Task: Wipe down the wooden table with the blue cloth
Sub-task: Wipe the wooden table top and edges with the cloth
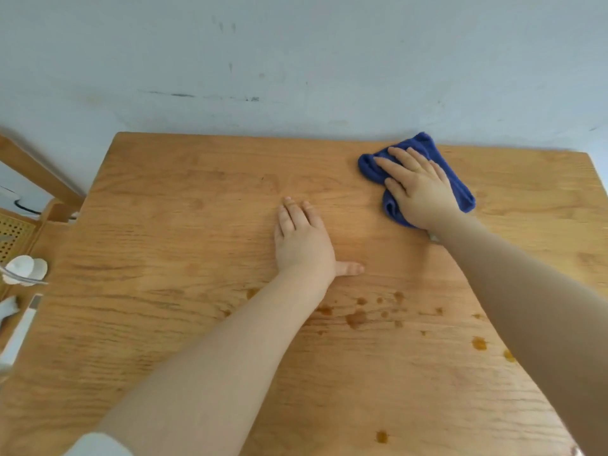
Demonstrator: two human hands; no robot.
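Note:
A folded blue cloth [459, 184] lies on the wooden table [171, 245] near its far right corner, one edge touching the wall. My right hand [419, 187] presses flat on the cloth, fingers spread, and covers most of it. My left hand [304, 243] rests palm down on the bare wood near the table's middle, fingers together and thumb out to the right, holding nothing. Several brown drops and smears [357, 317] dot the wood between my forearms and toward the near right edge.
A pale wall [296, 60] runs right behind the table's far edge. At the left stand a wooden chair frame [39, 179] with a woven cane panel and some white objects [24, 269] below table level.

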